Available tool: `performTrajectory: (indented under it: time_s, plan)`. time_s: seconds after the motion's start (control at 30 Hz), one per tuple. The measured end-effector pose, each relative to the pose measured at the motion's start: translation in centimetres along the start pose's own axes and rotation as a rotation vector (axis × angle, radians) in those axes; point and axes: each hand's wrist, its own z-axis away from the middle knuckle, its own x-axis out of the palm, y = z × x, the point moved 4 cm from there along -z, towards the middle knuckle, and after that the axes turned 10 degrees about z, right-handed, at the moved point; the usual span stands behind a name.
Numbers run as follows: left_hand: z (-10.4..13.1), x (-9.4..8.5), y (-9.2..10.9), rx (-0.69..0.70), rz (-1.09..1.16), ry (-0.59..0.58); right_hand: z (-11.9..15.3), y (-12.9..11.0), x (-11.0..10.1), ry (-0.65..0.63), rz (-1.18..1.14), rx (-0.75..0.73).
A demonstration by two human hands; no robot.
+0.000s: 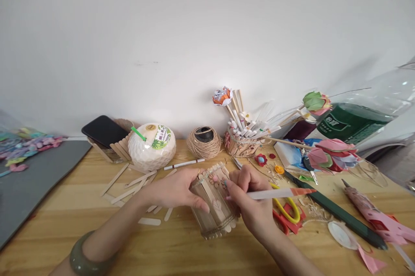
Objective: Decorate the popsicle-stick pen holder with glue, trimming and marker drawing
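Note:
A small box of wooden craft sticks [205, 207], trimmed with twine and small flower shapes, lies tilted between my hands. My left hand [181, 189] is wrapped round its left side, with the thumb across the front. In my right hand [253, 202] a white marker with an orange end [272, 194] is gripped, its writing end pointing at the box's front. Fingers of the right hand rest near the box's upper right edge. A leaf-like or heart-like outline shows on the front sticks.
Loose sticks [115, 179] and a wrapped coconut [152, 148] lie left. Behind are a twine ball [204, 142] and marker-filled holder [243, 145]. Scissors [288, 211], a green tool [340, 215], pink glue gun [372, 211], paper flowers [335, 155] and bottle [356, 122] crowd the right.

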Motion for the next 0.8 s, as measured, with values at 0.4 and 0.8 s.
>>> performTrajectory:
  time_s: [0.4, 0.8]
  plan:
    - [-0.02, -0.01, -0.03, -0.017, -0.007, 0.015, 0.40, -0.25, 0.46, -0.084, 0.344, -0.106]
    - [-0.08, 0.00, 0.27, -0.006, -0.071, 0.025, 0.39, -0.46, 0.38, -0.103, 0.315, -0.131]
